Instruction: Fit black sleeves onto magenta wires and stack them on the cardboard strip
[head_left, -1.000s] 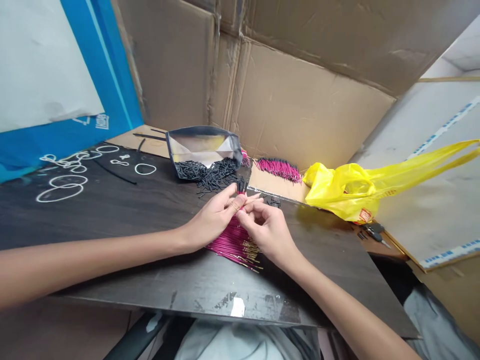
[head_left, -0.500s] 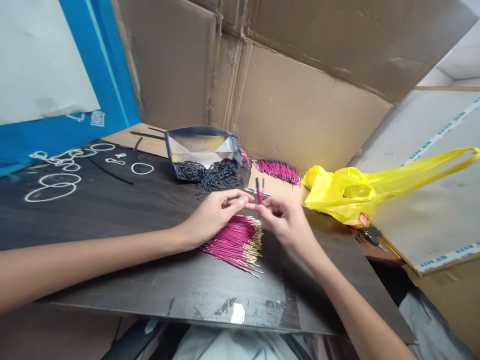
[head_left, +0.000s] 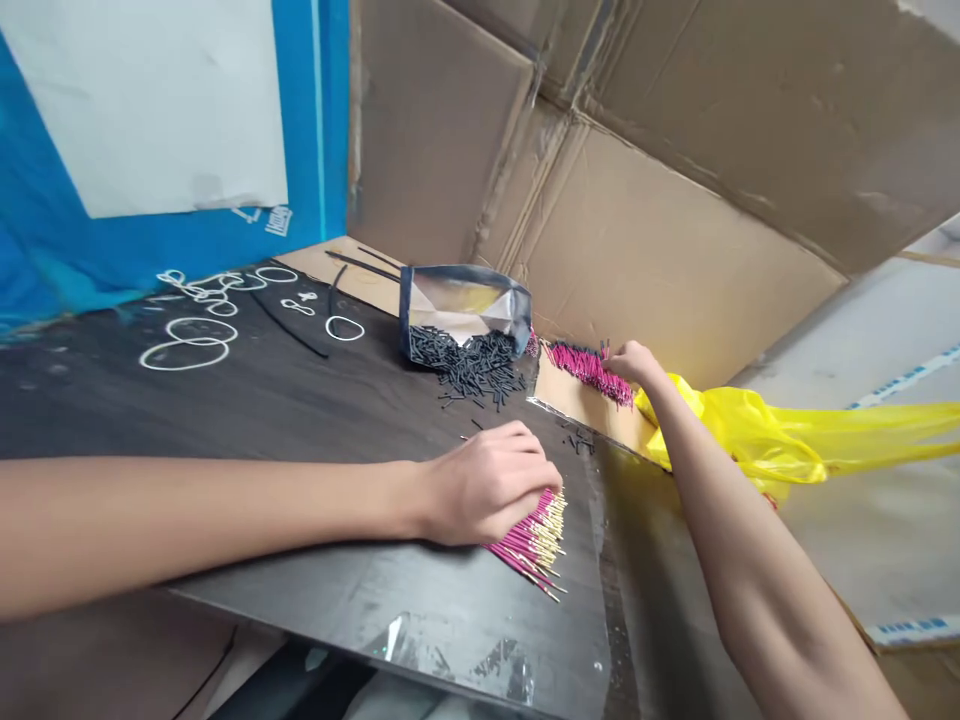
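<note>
Reached outward since half a second ago, the right hand (head_left: 630,362) has gone from above the near wires (head_left: 529,548) to the far wires (head_left: 581,368), and the left hand (head_left: 491,483) now covers more of the near ones. The far wires lie side by side in a dense row on a strip of cardboard (head_left: 559,388) at the back of the desk (head_left: 322,425); the right fingertips are at this row, bunched close together, but whether they pinch a wire cannot be told. The left fingers curl down over the near wires, their tips hidden, so their grip cannot be told either. What could go wrong, as a judgement: the right fingertips might knock the row out of line because it is loose and tightly packed, the forearm might catch the yellow bag (head_left: 757,430) beside it and drag wires along, or the left hand, pressing unevenly, might skew its pile. The near wires are thin, straight and bright pink with bare gold-coloured ends, slightly fanned; the far ones are pink too, with black tips toward the wall. Farther left, short black tubes (head_left: 480,368) spill from an open pouch (head_left: 466,273), and white bands (head_left: 345,338) lie beyond
</note>
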